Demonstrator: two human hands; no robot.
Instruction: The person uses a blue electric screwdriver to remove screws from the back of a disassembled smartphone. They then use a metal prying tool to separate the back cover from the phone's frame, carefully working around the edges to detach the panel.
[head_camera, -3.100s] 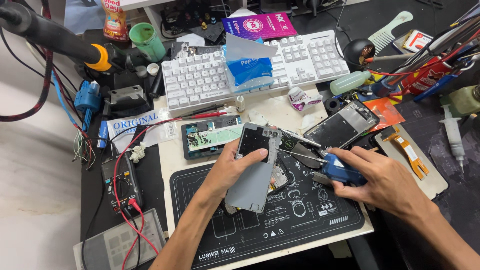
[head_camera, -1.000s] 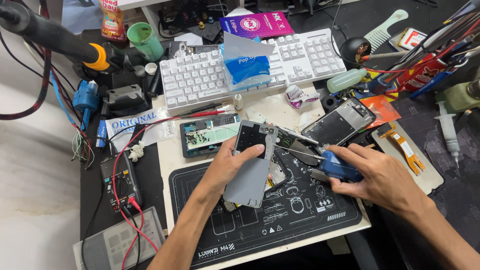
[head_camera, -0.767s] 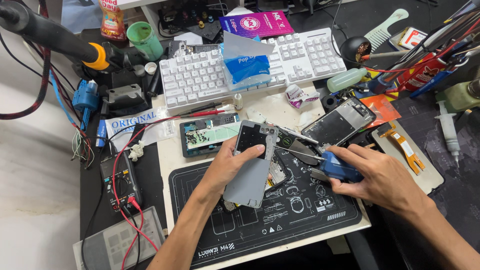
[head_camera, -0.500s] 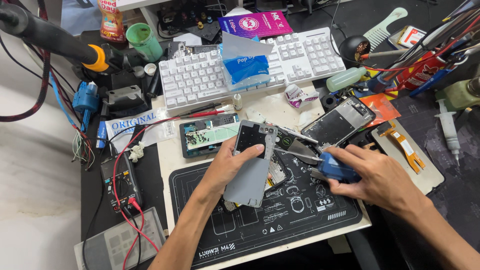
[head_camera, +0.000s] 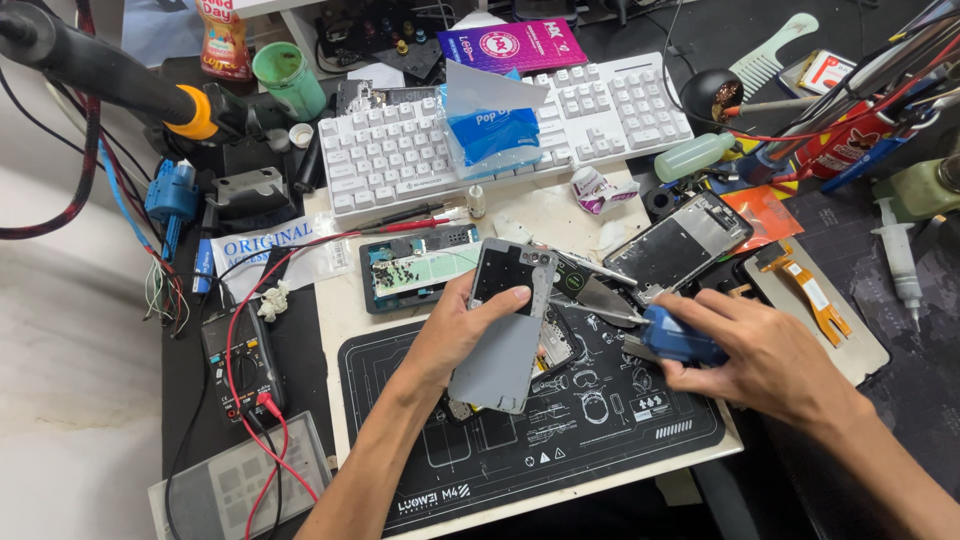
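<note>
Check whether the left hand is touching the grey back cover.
Touching. The head view shows the left hand gripping the grey back cover, thumb pressed on its face.

Probably a phone repair workshop: multimeter (head_camera: 240, 350), opened phones (head_camera: 678, 243), repair mat (head_camera: 560, 440).

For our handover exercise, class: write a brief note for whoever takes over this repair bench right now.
Left hand grips the grey phone back cover, lifted at an angle off the opened phone on the black repair mat.
Right hand holds a blue-handled tool, its metal tip at the cover's right edge.
Done: cover partly raised.
Left: it is not fully off yet.
</note>
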